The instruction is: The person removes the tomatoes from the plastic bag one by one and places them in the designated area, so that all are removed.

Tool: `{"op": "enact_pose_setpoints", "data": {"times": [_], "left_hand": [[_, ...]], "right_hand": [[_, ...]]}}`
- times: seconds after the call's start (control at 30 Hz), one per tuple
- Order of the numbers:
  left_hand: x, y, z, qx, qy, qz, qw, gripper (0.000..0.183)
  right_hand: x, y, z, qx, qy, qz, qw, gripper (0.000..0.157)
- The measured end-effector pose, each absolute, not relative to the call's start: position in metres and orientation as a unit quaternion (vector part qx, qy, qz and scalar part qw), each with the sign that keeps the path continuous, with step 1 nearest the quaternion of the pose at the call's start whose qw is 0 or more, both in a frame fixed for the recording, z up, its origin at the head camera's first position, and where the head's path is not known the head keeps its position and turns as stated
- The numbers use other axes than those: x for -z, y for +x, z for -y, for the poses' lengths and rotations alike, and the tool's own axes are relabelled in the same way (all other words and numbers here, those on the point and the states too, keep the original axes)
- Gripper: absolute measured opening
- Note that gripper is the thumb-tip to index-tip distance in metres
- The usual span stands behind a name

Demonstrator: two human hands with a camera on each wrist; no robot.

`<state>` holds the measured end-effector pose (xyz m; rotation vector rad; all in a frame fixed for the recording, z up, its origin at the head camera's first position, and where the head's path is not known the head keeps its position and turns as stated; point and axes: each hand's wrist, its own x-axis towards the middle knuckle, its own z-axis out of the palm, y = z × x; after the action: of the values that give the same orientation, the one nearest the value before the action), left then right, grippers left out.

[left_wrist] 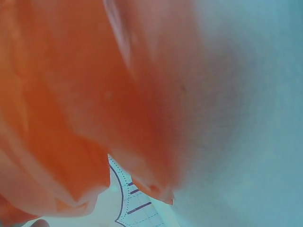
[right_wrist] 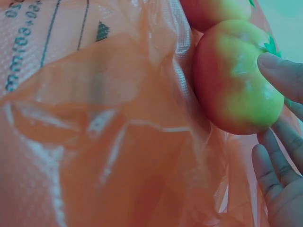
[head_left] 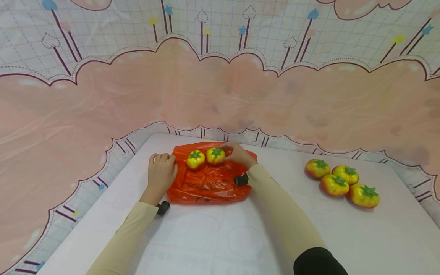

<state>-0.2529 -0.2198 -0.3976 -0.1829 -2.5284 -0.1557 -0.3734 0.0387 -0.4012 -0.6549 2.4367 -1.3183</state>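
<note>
A red-orange plastic bag (head_left: 206, 187) lies crumpled on the white table. Two yellow-and-red tomatoes with green star-shaped tops rest on it near its far edge, the left tomato (head_left: 195, 159) close beside the right tomato (head_left: 215, 156). My right hand (head_left: 238, 154) holds the right one from its right side; in the right wrist view the thumb (right_wrist: 279, 71) lies over it near the green top, with fingers below. My left hand (head_left: 161, 173) grips the left edge of the bag, fingertips partly hidden. Blurred orange plastic (left_wrist: 71, 94) fills much of the left wrist view.
Several more tomatoes (head_left: 338, 183) sit in a cluster on the right part of the table (head_left: 192, 236). Behind the table hangs a printed cloth (head_left: 220, 95) with pink clouds and a grid pattern. Dark printing (right_wrist: 21, 47) marks the bag.
</note>
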Motion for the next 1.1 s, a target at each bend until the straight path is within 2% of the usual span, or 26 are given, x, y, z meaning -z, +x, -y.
{"op": "enact_pose_setpoints", "data": {"times": [0.5, 0.87, 1.1], "left_hand": [[0.399, -0.254, 0.221, 0.060, -0.072, 0.949, 0.300, 0.018], [0.397, -0.253, 0.220, 0.060, -0.067, 0.954, 0.285, 0.019], [0.396, -0.251, 0.220, 0.061, -0.067, 0.956, 0.281, 0.018]], "right_hand": [[0.409, -0.373, -0.036, 0.462, -0.209, -0.847, 0.160, 0.057], [0.414, -0.370, -0.036, 0.456, -0.204, -0.856, 0.135, 0.050], [0.415, -0.372, -0.039, 0.458, -0.193, -0.853, 0.159, 0.051]]}}
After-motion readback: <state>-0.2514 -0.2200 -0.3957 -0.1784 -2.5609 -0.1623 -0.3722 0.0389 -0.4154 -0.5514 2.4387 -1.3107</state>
